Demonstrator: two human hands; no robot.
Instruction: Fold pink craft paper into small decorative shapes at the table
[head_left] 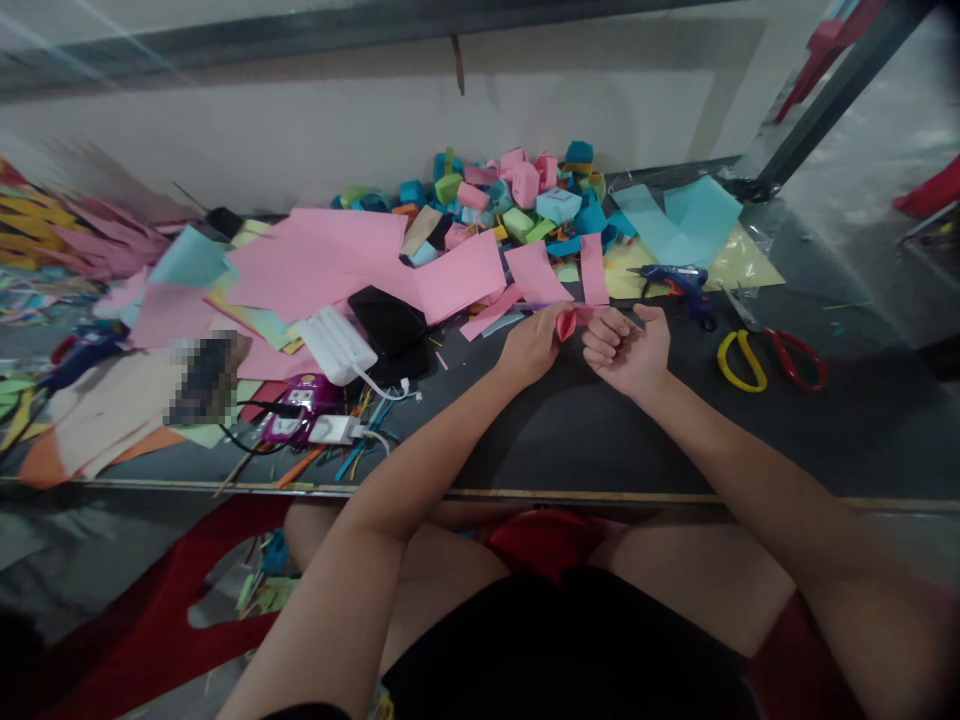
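Near the middle of the dark table, my left hand (531, 347) is closed around a folded piece of pinkish-red paper (566, 324), which shows between thumb and fingers. Beside it on the right, my right hand (628, 352) has its fingers curled into the palm, with the thumb raised apart from them. Whether anything sits inside those curled fingers is hidden. Just beyond both hands lie cut pink paper strips (593, 268) and a pink paper rectangle (537, 272). A blue glue gun (679, 284) rests right of my right hand, near scissors with yellow and red handles (795, 358).
Small folded paper boxes (525, 185) in pink, blue and green are heaped against the wall. Large pink sheets (322, 250), a black phone-like object (390, 325), a white power bank (337, 345) and a purple power strip (304, 405) with cables lie to the left.
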